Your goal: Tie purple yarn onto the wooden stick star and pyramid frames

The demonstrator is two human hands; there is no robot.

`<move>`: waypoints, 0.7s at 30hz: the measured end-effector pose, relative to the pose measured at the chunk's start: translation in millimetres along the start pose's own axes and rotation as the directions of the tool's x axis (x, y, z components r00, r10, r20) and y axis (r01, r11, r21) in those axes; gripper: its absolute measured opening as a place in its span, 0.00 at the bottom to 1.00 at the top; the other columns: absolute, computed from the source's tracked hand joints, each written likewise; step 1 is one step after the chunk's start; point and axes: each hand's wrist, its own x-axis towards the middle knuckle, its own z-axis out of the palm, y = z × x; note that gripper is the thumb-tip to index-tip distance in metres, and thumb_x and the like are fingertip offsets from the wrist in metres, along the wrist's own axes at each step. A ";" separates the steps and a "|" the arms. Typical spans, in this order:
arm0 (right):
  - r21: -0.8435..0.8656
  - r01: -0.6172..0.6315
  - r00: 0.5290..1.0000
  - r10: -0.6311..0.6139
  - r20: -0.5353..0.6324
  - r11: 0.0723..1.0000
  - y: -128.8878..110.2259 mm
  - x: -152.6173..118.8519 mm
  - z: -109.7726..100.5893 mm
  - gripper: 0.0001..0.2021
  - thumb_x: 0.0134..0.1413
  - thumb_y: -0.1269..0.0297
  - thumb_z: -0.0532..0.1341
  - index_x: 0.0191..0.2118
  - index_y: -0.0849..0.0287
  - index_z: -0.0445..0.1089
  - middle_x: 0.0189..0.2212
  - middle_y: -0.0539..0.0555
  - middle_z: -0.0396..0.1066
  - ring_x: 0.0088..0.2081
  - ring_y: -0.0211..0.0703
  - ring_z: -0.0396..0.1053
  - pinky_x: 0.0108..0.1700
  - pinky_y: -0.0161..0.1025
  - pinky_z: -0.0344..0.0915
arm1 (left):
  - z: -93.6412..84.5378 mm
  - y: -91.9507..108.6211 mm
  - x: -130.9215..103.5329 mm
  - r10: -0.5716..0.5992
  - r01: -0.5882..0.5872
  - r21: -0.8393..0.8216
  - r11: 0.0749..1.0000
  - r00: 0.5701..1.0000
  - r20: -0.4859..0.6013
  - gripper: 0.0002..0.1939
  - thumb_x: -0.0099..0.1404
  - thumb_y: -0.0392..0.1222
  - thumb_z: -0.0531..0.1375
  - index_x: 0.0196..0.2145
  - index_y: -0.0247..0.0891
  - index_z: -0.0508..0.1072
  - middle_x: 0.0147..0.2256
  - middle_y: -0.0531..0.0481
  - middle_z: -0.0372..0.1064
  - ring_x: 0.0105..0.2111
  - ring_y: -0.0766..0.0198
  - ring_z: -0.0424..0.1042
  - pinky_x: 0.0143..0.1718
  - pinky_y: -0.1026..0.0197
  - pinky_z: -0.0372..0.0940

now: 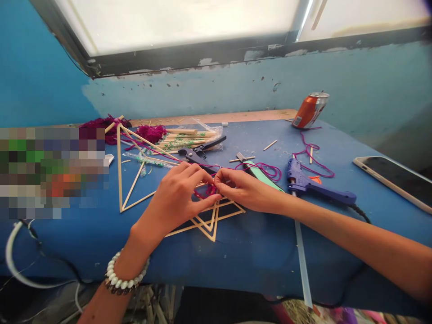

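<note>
Magenta yarn is bunched between my two hands, over a frame of thin wooden sticks with star-like points. My left hand comes from the lower left, its thumb and fingers closed around the yarn at the frame. From the right, my right hand pinches at the same spot, its fingertips touching the yarn. The fingertips partly hide the yarn and the stick joint. A larger triangular part of sticks stretches to the left. Loose yarn curls just beyond my right hand.
Behind my hands lie pliers, bundled sticks and a green-handled tool. To the right are a blue glue gun with its glue stick, a phone and a tilted can. Magenta yarn lies at the back.
</note>
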 end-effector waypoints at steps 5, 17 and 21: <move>0.017 0.012 1.000 -0.012 0.004 1.000 -1.2 -1.4 -0.3 0.10 0.67 0.57 0.54 0.37 0.59 0.62 0.30 0.48 0.62 0.30 0.37 0.58 0.32 0.35 0.56 | 0.5 -0.7 0.1 -0.025 0.025 0.036 0.999 0.999 -0.020 0.09 0.72 0.44 0.57 0.35 0.40 0.73 0.38 0.49 0.73 0.42 0.57 0.68 0.49 0.51 0.63; -0.193 0.092 0.995 -0.099 -0.030 0.977 -6.9 -5.9 2.3 0.04 0.59 0.71 0.53 0.34 0.56 0.57 0.24 0.44 0.60 0.26 0.34 0.55 0.28 0.34 0.52 | 1.7 -3.1 -0.6 -0.165 0.166 -0.103 0.981 0.986 0.019 0.12 0.75 0.42 0.49 0.33 0.39 0.66 0.37 0.49 0.69 0.41 0.57 0.66 0.47 0.53 0.60; -0.277 0.119 0.990 -0.134 -0.037 0.954 -9.4 -7.2 2.8 0.05 0.55 0.73 0.53 0.33 0.56 0.57 0.23 0.43 0.59 0.24 0.34 0.53 0.29 0.35 0.50 | 4.9 -4.4 -1.0 -0.178 0.180 -0.106 0.978 0.984 0.023 0.13 0.76 0.43 0.47 0.33 0.39 0.65 0.37 0.48 0.68 0.41 0.57 0.65 0.47 0.53 0.60</move>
